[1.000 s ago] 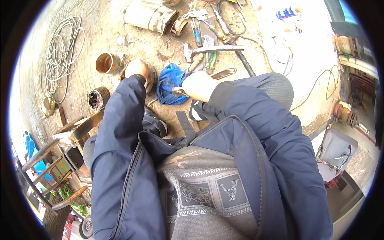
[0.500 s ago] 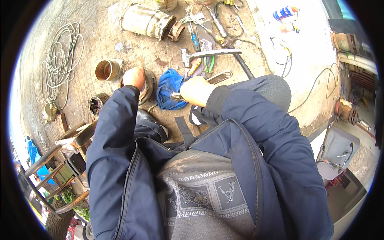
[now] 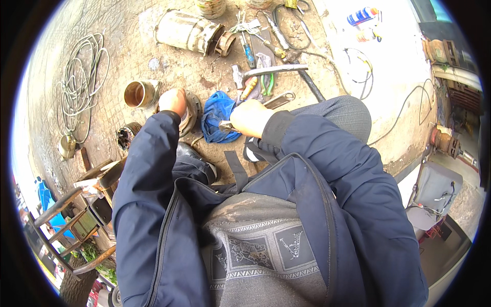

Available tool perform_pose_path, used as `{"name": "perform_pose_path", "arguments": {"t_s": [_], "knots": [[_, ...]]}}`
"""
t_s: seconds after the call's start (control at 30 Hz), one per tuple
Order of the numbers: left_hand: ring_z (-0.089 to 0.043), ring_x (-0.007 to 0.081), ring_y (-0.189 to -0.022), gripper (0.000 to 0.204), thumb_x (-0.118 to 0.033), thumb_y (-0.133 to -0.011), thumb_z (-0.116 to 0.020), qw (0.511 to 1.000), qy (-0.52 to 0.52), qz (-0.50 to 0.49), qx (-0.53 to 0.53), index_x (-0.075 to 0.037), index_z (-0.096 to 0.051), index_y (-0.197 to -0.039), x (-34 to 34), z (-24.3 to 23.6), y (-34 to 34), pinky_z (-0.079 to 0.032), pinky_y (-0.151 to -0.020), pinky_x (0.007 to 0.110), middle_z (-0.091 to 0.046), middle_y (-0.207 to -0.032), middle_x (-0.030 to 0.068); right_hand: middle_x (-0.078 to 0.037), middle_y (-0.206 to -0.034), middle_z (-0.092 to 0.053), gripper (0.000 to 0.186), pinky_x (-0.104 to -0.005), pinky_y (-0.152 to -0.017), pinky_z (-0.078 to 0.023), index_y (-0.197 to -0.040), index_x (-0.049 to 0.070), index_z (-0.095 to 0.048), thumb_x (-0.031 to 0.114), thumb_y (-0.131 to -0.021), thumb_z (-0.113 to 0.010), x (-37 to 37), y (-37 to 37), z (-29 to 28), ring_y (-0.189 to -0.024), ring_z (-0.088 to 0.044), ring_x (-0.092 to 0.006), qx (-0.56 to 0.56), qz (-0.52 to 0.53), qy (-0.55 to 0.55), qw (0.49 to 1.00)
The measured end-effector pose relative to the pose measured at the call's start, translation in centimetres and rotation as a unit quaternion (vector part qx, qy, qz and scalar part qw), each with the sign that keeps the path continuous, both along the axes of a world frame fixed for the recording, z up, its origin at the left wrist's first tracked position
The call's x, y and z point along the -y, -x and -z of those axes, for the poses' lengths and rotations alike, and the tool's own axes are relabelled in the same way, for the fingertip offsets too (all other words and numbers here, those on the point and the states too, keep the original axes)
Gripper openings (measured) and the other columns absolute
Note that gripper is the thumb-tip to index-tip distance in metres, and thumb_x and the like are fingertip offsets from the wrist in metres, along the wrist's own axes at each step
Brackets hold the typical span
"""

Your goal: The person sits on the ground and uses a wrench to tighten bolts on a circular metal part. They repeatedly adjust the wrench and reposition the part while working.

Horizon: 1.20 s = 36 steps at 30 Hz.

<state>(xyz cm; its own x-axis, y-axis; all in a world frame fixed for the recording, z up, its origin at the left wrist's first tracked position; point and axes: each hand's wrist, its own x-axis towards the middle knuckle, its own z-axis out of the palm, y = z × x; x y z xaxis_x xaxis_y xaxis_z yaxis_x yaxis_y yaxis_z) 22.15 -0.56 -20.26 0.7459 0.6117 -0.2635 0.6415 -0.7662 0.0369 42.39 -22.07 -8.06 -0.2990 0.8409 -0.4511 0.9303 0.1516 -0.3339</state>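
Note:
My left hand [image 3: 173, 101] is closed at the near-left rim of a round, rusty metal housing [image 3: 192, 115] on the ground; its fingertips are hidden from above. My right hand [image 3: 250, 117] is wrapped round a metal tool [image 3: 225, 126]. Only the tool's blunt end sticks out to the left of the fist, over a blue cloth [image 3: 217, 110], so its kind does not show. The cloth lies crumpled between the housing and my right hand. A short open metal cylinder [image 3: 138, 94] stands left of my left hand, with a dark, worn ring-shaped part [image 3: 127, 135] nearer.
Beyond my right hand lie a hammer [image 3: 238, 77], a long bar [image 3: 279, 68], green-handled pliers [image 3: 267, 84] and a wrench [image 3: 280, 100]. A large pump-like casing [image 3: 186, 31] rests farther off. Coiled cable [image 3: 82, 82] sits far left, a wooden-armed chair [image 3: 66, 225] near left.
The view has shifted slightly. Both hands keep nearly the same places, and the tool end by the blue cloth has turned a little.

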Motion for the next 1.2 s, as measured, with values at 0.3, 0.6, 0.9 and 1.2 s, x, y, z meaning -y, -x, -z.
{"name": "perform_pose_path", "arguments": {"t_s": [0.3, 0.6, 0.9, 1.2], "knots": [[-0.071, 0.0354, -0.074, 0.032, -0.025, -0.101, -0.053, 0.981, -0.075, 0.174, 0.045, -0.006, -0.071, -0.084, -1.6, 1.3, 2.0, -0.055, -0.066, 0.046, -0.072, -0.082, 0.0169, -0.014, -0.085, -0.077, 0.019, -0.0438, -0.068, -0.058, -0.087, 0.008, -0.08, 0.019, -0.089, -0.064, 0.0, 0.1, 0.3, -0.081, -0.076, -0.0303, -0.01, 0.012, 0.002, 1.0], [-0.075, 0.0365, -0.1, 0.03, -0.022, -0.097, -0.055, 0.968, 0.07, -0.232, -0.069, -0.005, -0.079, -0.101, 1.5, -0.7, -2.4, -0.06, -0.086, 0.045, -0.076, -0.103, 0.0222, -0.014, -0.086, -0.077, 0.017, -0.0432, -0.067, -0.058, -0.087, 0.007, -0.08, 0.017, -0.085, -0.066, -0.2, 0.2, 0.7, -0.08, -0.076, -0.03, 0.0, -0.014, 0.005, 1.0], [-0.073, 0.0408, -0.078, 0.045, -0.029, -0.105, -0.046, 0.997, -0.028, -0.049, 0.046, -0.003, -0.073, -0.081, 0.6, 0.5, -0.1, -0.057, -0.073, 0.05, -0.073, -0.083, 0.0234, -0.012, -0.084, -0.077, 0.015, -0.0429, -0.068, -0.058, -0.086, 0.008, -0.08, 0.017, -0.084, -0.068, -0.1, -0.1, 0.4, -0.079, -0.076, -0.0297, 0.002, -0.011, 0.002, 1.0], [-0.074, 0.0408, -0.09, 0.04, -0.031, -0.1, -0.052, 0.982, 0.061, -0.174, -0.043, -0.002, -0.078, -0.096, 0.1, 0.4, -1.1, -0.059, -0.082, 0.048, -0.075, -0.094, 0.0245, -0.014, -0.085, -0.077, 0.018, -0.0434, -0.068, -0.058, -0.086, 0.007, -0.08, 0.017, -0.086, -0.066, 0.0, 0.0, 0.4, -0.079, -0.076, -0.0301, -0.008, -0.005, -0.008, 1.0]]}}
